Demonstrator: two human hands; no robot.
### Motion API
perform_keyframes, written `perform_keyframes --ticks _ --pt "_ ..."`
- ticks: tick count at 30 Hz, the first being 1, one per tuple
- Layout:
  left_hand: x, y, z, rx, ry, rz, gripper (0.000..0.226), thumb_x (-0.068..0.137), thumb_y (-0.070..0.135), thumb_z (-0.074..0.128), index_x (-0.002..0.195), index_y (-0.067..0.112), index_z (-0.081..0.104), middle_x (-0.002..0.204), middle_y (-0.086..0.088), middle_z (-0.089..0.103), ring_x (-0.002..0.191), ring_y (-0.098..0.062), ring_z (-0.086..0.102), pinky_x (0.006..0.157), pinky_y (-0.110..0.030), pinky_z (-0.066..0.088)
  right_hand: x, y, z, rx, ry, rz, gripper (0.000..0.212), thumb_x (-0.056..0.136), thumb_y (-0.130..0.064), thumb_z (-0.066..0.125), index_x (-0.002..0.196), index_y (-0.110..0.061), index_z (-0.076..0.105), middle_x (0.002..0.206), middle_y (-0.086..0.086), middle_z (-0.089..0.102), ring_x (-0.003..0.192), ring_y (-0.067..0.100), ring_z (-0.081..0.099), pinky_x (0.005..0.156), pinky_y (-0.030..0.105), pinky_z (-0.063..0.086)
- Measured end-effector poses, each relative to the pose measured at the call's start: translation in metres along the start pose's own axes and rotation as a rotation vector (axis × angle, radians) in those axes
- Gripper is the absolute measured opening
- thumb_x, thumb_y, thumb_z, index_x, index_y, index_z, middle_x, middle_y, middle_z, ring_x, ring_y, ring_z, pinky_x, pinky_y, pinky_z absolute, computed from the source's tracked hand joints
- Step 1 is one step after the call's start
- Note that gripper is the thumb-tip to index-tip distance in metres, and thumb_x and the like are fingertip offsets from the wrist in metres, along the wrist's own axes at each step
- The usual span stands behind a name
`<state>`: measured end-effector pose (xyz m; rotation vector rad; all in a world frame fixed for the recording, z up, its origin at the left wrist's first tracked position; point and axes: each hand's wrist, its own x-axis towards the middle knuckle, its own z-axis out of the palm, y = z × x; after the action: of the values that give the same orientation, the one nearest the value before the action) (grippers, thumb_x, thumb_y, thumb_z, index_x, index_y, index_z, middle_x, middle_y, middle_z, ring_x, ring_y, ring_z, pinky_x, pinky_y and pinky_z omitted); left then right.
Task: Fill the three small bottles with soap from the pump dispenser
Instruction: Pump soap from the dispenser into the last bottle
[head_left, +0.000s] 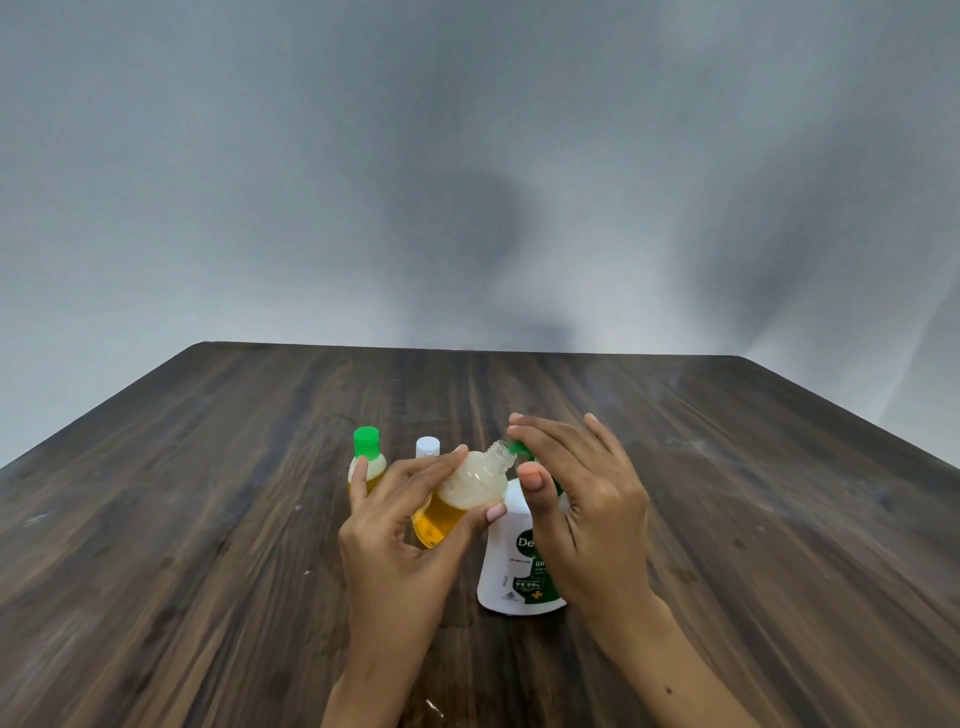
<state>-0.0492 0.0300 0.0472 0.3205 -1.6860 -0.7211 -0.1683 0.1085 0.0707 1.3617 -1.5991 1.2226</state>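
My left hand (400, 525) grips a small clear bottle (462, 493), uncapped and tilted, its neck pointing right toward the pump's green spout (518, 448). Orange soap fills its lower part, with foam above. My right hand (576, 493) rests with straight fingers on top of the white pump dispenser (514, 566), which stands on the table. Behind my left hand stands a small bottle with a green cap (367, 457), holding yellow soap. Beside it only the white cap of another small bottle (427, 446) shows, its body hidden.
A dark wooden table (208, 519) stretches to a grey wall behind. The bottles and dispenser cluster near the table's middle, with bare wood to the left and right.
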Motion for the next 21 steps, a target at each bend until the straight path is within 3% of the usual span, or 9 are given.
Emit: perform_keyframes --ticks 5,9,13,21 --pt "0.0008 0.0030 -0.0008 0.023 -0.005 0.012 0.044 0.070 0.052 0.072 0.107 0.029 0.069 0.102 0.018 0.069 0.099 -0.004 0.065 0.115 -0.056 0.026 0.0081 -0.0048 -0.0010 -0.002 0.003 -0.001 0.069 0.099 -0.056 0.020 0.106 -0.011 0.071 0.111 -0.001 0.069 0.105 0.006 0.059 0.105 0.037 0.037" --pt "-0.0004 0.0013 -0.0004 0.028 -0.009 0.009 0.041 0.070 0.054 0.070 0.107 0.034 0.068 0.102 0.018 0.069 0.101 -0.002 0.064 0.115 -0.057 0.026 -0.0001 -0.0032 -0.0017 -0.010 -0.007 0.014 0.067 0.099 -0.056 0.022 0.103 -0.012 0.072 0.109 -0.002 0.069 0.104 0.005 0.059 0.101 0.042 0.041" --pt "0.0012 0.0004 0.0012 0.029 -0.004 0.019 0.043 0.069 0.053 0.070 0.109 0.037 0.066 0.102 0.021 0.067 0.101 0.003 0.062 0.115 -0.057 0.026 0.0041 -0.0041 -0.0038 -0.006 -0.007 0.004 0.068 0.099 -0.057 0.021 0.106 -0.012 0.071 0.111 -0.001 0.069 0.105 0.008 0.060 0.103 0.038 0.038" --pt "0.0010 -0.0016 0.0009 0.037 -0.001 0.017 0.042 0.071 0.052 0.072 0.106 0.030 0.068 0.101 0.019 0.069 0.098 -0.002 0.065 0.114 -0.057 0.026 0.0014 -0.0022 -0.0015 0.016 -0.023 0.020 0.071 0.099 -0.059 0.020 0.102 -0.011 0.072 0.108 -0.002 0.070 0.102 0.008 0.062 0.101 0.042 0.040"
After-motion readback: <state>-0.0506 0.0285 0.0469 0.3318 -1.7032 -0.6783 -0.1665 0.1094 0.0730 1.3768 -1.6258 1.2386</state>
